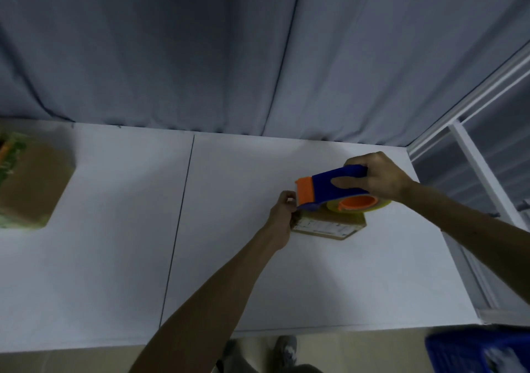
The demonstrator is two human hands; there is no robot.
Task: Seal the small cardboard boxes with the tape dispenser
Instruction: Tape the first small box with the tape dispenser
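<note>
Box (329,226) lies flat on tabletop (344,281) toward far right corner, white label on its near side. Right hand (378,176) grips blue/orange dispenser (335,186) by its back end, directly over box, orange front pointing left past box's left end; can't tell if dispenser touches box. Left hand (282,209), fingers curled, grips box's left end right under dispenser's front; fingertips too blurry for more. Bigger brown package (28,183) w/ green bits sits at left edge, well apart. Blue basket (473,352) off tabletop, below near right corner. Grey curtain (200,57) hangs behind far edge.
</note>
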